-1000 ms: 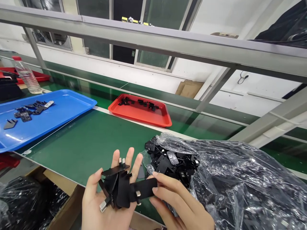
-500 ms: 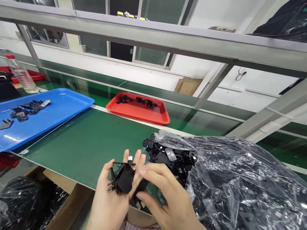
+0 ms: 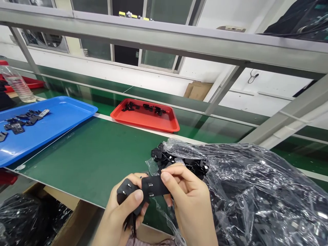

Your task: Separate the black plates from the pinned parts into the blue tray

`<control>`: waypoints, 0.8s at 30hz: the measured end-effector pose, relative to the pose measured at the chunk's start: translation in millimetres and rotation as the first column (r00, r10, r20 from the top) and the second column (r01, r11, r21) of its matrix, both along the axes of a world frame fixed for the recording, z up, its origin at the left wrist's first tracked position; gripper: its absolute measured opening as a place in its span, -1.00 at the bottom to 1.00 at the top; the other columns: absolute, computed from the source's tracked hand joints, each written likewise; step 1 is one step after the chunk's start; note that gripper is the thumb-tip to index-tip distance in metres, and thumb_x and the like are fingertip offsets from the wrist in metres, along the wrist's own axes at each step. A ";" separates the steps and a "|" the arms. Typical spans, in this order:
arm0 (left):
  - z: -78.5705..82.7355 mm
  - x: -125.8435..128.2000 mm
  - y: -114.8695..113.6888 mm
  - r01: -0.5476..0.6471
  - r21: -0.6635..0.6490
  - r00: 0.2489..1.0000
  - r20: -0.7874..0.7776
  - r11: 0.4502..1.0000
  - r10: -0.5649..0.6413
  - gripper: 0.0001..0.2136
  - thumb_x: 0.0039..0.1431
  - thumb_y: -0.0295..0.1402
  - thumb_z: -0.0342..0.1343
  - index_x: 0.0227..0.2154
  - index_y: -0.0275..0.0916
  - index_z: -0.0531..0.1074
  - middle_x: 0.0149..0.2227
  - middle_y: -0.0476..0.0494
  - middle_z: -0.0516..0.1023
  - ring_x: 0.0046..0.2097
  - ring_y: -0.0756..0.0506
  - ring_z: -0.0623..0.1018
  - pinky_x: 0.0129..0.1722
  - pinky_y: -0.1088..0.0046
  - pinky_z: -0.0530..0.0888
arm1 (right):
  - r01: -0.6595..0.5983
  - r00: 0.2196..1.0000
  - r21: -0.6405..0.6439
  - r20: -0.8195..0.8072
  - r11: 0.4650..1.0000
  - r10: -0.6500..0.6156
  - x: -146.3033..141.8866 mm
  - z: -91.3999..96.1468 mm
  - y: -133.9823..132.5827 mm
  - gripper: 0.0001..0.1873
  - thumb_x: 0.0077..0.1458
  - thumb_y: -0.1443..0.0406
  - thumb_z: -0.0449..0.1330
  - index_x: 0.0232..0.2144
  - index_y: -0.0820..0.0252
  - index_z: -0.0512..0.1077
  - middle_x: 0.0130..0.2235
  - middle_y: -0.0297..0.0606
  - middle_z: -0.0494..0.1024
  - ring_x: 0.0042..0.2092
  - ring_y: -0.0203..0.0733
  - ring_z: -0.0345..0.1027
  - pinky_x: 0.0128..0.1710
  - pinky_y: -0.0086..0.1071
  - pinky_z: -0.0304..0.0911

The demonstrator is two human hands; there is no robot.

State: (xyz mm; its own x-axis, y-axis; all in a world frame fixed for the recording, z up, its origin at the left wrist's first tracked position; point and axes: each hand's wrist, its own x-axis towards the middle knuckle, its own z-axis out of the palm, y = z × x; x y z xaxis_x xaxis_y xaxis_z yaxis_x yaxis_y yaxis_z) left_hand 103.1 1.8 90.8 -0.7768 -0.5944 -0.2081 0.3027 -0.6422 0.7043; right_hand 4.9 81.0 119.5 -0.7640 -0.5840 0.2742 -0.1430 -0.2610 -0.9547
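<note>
My left hand [image 3: 120,215] is closed round a bunch of black plastic plug parts [image 3: 128,194] with metal pins, thumb pressed on top. My right hand [image 3: 191,205] pinches one flat black plug part [image 3: 155,186] between thumb and fingers, held against the bunch. Both hands hover over the near edge of the green bench [image 3: 89,153]. Just right of them lies a clear plastic bag [image 3: 243,191] full of the same black parts, its open mouth spilling several parts [image 3: 176,159] toward my hands.
A blue tray [image 3: 58,119] with several black parts sits at the left, a red tray [image 3: 146,119] with a few parts lies farther back. A water bottle [image 3: 16,83] stands far left. Cardboard box and bagged black parts [image 3: 30,218] sit below the bench edge. A metal frame bar [image 3: 164,37] crosses overhead.
My left hand went from open palm with the parts lying on it to closed round them. My right hand lifted one flat part up against the bunch. The view shifted slightly right.
</note>
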 end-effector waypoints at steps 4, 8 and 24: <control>6.6 3.0 0.2 -0.031 -0.063 0.998 -0.061 0.998 0.028 -0.66 -0.21 -0.13 0.37 -0.55 -0.28 0.41 -0.25 -0.08 0.44 -0.58 0.15 0.33 -0.69 0.68 0.15 | 0.021 0.998 0.016 -0.053 1.000 -0.020 7.0 3.1 -3.3 -0.85 0.11 0.25 0.30 -0.47 0.16 0.50 -0.47 -0.40 0.35 -0.59 -0.47 0.18 -0.67 -0.66 0.09; 12.1 5.0 -2.2 -0.098 -0.030 0.994 -0.054 0.995 0.096 -0.73 -0.20 -0.24 0.33 -0.57 -0.27 0.36 -0.18 -0.06 0.45 -0.57 0.14 0.35 -0.67 0.66 0.19 | -0.012 1.000 0.018 -0.028 1.000 0.013 14.2 3.4 -4.0 -0.84 0.15 0.19 0.26 -0.42 0.11 0.55 -0.47 -0.39 0.38 -0.62 -0.47 0.20 -0.70 -0.66 0.11; 21.7 8.6 4.6 -0.188 -0.109 0.982 -0.042 0.976 0.185 -0.81 -0.22 -0.34 0.26 -0.69 -0.26 0.36 -0.28 -0.07 0.47 -0.55 0.07 0.36 -0.61 0.56 0.26 | -0.056 0.993 0.075 0.107 0.996 0.048 46.0 14.3 -0.3 -0.74 0.18 0.05 0.17 -0.23 0.03 0.54 -0.70 -0.41 0.34 -0.68 -0.38 0.15 -0.71 -0.58 0.07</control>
State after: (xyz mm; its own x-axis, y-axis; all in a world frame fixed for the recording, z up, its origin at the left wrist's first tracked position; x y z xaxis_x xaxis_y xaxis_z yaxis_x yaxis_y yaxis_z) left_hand 111.7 6.4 112.5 -0.6551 -0.7475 -0.1097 0.4327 -0.4902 0.7566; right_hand 50.9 80.6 133.8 -0.7541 -0.6401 0.1468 -0.0296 -0.1902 -0.9813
